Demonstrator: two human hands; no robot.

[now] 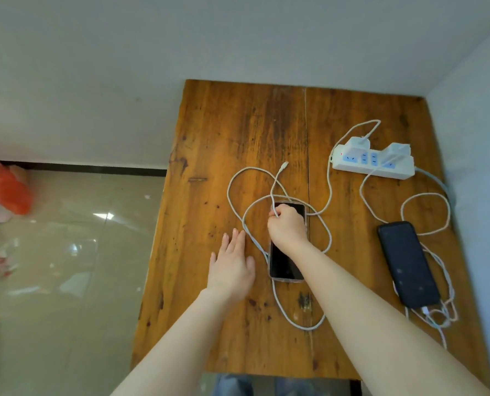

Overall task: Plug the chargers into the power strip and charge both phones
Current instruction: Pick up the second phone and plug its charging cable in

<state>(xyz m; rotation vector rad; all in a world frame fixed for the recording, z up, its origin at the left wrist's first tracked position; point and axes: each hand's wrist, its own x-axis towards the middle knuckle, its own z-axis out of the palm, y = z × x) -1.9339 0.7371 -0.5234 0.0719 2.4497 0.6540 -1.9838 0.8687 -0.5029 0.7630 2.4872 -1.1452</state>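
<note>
Mid-frame, right hand (288,227) pinching loose cable (275,184), left hand (232,267) flat, open; next, seating connector (284,166) into centre phone (285,264).

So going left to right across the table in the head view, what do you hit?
Left hand flat on the table → right hand gripping the white cable over the cased phone → dark phone.

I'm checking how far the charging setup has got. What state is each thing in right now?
Power strip: two chargers plugged in.
Right phone: screen dark, cable plugged in.
Middle phone: screen dark, not plugged in.
Loose cable end: free, lifted.
Right hand: closed on the white cable.
Left hand: open, flat on the table.
</note>
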